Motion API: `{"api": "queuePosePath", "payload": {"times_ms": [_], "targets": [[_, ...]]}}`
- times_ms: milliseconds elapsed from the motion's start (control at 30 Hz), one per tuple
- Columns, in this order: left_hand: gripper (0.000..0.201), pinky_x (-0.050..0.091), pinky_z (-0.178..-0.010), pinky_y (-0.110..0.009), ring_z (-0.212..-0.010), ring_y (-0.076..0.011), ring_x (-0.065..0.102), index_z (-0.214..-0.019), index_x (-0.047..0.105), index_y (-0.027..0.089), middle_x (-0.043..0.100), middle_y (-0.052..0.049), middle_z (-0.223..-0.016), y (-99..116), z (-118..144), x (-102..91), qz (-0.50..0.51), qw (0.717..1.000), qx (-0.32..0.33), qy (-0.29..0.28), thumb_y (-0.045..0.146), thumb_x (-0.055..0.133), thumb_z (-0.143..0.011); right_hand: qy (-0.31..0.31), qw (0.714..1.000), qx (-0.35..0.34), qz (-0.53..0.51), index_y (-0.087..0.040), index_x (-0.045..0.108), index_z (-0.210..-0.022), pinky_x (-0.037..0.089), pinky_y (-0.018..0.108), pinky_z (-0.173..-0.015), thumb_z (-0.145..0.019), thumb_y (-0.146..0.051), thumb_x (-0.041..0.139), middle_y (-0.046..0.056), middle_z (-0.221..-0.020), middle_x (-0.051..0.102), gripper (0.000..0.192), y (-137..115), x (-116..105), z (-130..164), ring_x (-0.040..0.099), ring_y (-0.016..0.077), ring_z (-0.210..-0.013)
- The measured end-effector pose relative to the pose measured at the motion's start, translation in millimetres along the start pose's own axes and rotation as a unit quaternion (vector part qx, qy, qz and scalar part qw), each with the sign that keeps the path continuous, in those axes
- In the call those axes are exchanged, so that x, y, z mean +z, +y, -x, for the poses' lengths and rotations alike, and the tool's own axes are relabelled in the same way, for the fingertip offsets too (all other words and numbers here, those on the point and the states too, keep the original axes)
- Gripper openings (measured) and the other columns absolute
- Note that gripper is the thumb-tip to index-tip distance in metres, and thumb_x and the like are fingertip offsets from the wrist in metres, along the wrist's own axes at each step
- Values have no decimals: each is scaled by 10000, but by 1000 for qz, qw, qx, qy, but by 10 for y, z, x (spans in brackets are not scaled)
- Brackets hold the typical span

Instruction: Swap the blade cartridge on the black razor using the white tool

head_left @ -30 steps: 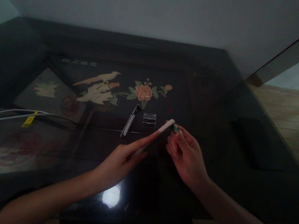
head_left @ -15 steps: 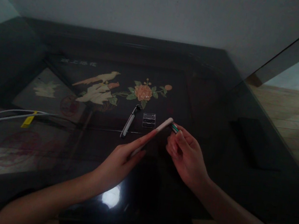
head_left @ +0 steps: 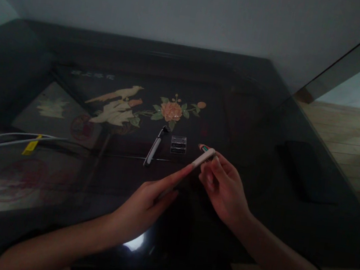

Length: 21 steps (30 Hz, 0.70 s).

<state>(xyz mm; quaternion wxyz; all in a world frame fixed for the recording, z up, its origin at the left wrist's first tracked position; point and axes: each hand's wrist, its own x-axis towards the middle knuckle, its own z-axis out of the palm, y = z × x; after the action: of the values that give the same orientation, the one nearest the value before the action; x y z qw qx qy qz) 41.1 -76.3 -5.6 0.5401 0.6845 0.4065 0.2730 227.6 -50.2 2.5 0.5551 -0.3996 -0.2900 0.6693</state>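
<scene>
My left hand [head_left: 150, 197] is closed around a slim white toothbrush [head_left: 201, 157], forefinger stretched along its back. Its head tilts down to the right, with bristles faintly visible underneath. Between the thumb and fingers of my right hand [head_left: 222, 178] is a small razor cartridge [head_left: 204, 148] with a green strip, largely covered by the brush head and fingers. The brush head lies across the cartridge. Beyond my hands, a grey-and-black razor handle [head_left: 153, 149] rests on the table, beside a small clear blade case [head_left: 178, 145] containing dark pieces.
The dark glossy tabletop [head_left: 251, 118] carries a bird-and-flower picture [head_left: 171, 111]. A flat black object [head_left: 308, 172] lies at the right. White cables [head_left: 4, 133] with a yellow tag [head_left: 31, 145] run along the left. A wall [head_left: 150, 5] rises behind the table.
The toothbrush in my left hand has slid right and slightly down, over the cartridge. My right hand has stayed nearly in place, and the razor handle and case remain where they were.
</scene>
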Motion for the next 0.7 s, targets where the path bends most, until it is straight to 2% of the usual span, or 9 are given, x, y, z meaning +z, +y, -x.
{"api": "queuePosePath", "payload": {"times_ms": [300,433,700], "targets": [[550,257,-1200,-341,-1430,-181,332,-1516,306,323,352,53,-1551,-80,-44,-72,-26,999,-10,25,220,451,-995,-26,1000,-1,-14,-206,664,-860,183,261,-441,-804,-389,745,-72,-515,432,208,-6,-5,13,256,73,-450],[561,246,-1203,-331,-1446,-171,291,-1518,294,337,318,63,-1564,-77,-41,-62,-22,1000,-8,21,205,449,-995,-25,999,-3,-21,-202,680,-878,179,255,-439,-797,-374,753,-75,-499,435,203,10,-13,-4,254,70,-444],[569,307,-1175,-294,-1402,-151,383,-1501,341,339,411,65,-1521,-5,15,-13,-13,1000,16,-6,148,455,-977,-3,1000,6,-23,-190,720,-977,198,241,-435,-755,-375,783,-79,-509,436,296,8,-6,-13,267,66,-453]]}}
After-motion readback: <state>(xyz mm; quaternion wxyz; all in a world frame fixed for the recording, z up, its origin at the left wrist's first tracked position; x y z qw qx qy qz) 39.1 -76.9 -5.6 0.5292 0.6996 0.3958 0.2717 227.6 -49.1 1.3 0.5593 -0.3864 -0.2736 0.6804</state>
